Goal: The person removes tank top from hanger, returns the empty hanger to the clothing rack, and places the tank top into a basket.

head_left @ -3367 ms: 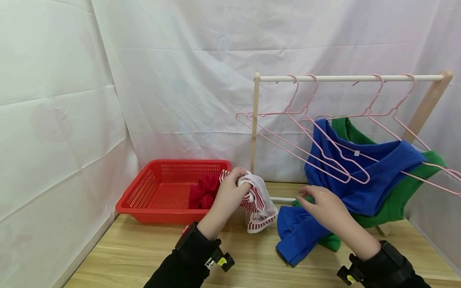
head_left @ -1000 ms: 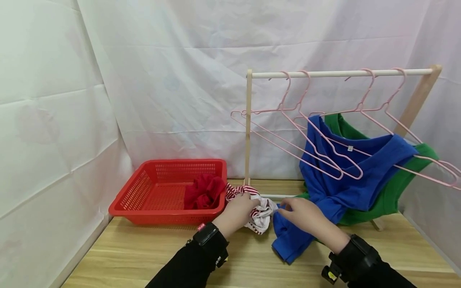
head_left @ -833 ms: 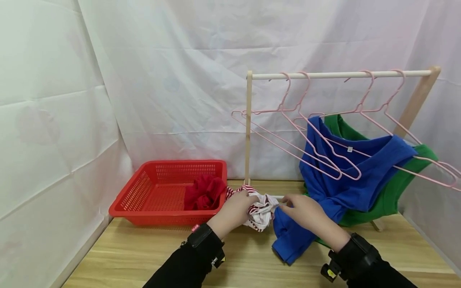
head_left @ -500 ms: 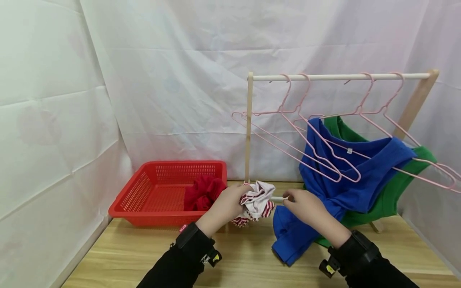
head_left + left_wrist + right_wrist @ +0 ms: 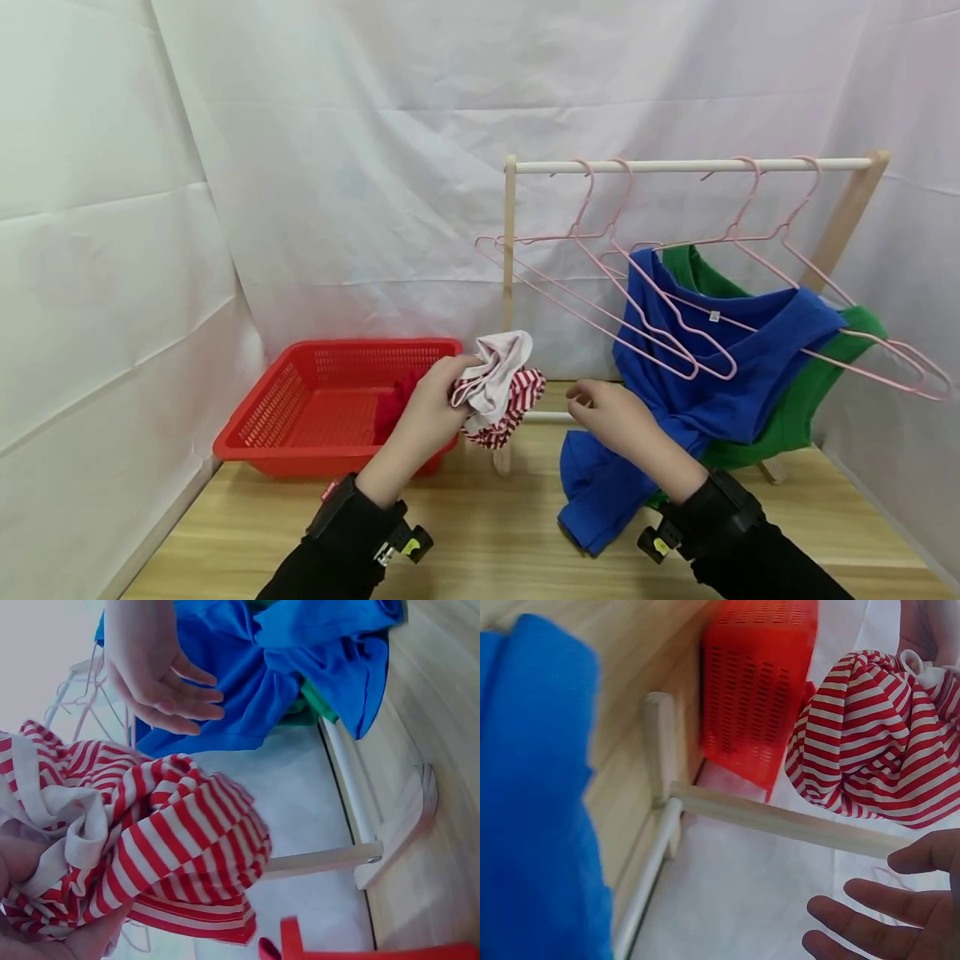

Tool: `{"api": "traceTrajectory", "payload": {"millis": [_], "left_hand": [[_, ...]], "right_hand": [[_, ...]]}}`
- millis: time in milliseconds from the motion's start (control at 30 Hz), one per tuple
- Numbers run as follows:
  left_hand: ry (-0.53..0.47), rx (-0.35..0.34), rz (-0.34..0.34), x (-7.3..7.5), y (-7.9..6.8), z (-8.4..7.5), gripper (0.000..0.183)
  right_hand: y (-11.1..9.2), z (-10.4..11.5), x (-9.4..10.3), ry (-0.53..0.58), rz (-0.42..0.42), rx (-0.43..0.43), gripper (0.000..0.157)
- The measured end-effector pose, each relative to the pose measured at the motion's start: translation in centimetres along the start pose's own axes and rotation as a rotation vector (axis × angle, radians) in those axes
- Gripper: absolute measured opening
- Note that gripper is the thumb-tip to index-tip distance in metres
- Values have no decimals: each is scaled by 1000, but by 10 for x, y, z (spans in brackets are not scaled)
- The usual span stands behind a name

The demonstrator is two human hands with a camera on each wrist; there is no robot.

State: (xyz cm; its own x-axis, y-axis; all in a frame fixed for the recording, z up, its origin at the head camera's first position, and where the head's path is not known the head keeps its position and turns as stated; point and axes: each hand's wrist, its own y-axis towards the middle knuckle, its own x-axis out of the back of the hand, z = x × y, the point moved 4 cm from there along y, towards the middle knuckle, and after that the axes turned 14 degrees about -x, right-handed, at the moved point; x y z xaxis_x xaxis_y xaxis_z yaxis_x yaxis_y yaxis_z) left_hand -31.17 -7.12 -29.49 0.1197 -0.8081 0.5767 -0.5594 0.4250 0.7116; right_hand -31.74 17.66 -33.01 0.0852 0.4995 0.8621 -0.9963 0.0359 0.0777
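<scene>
A crumpled red-and-white striped garment (image 5: 517, 400) with a pale inner side is gripped in my left hand (image 5: 429, 408), raised above the table beside the basket. In the left wrist view the striped cloth (image 5: 187, 844) bunches over the fingers and hides part of them. My right hand (image 5: 618, 417) holds nothing; the right wrist view shows its fingers (image 5: 870, 922) loosely spread, apart from the cloth. Just behind and below that hand hangs a blue shirt (image 5: 720, 367), one sleeve resting on the table.
A red plastic basket (image 5: 300, 454) with a red cloth (image 5: 390, 408) inside stands at left. The wooden rack (image 5: 843, 221) carries several pink hangers (image 5: 577, 233); a green shirt (image 5: 795, 417) hangs behind the blue one. White curtains (image 5: 360, 200) close off the back and sides.
My left hand has lifted the striped garment up and left, off the table near the rack's foot. My right hand, close to the cloth a moment ago, is now clearly apart from it.
</scene>
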Motion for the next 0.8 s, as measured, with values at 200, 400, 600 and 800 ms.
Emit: {"api": "traceTrajectory", "payload": {"millis": [200,400,600,800], "left_hand": [[13,48,-90,25,-9,3,43],[61,79,-167,52,-25,19,43],[135,108,-197,73,-42,36,45],[209,106,-229,85,-57,51,48]], "right_hand": [[5,19,-4,4,23,32,29],[9,36,-17,2,91,36,32],[14,50,-24,9,105,31,33],[21,62,-30,19,124,52,32]]}}
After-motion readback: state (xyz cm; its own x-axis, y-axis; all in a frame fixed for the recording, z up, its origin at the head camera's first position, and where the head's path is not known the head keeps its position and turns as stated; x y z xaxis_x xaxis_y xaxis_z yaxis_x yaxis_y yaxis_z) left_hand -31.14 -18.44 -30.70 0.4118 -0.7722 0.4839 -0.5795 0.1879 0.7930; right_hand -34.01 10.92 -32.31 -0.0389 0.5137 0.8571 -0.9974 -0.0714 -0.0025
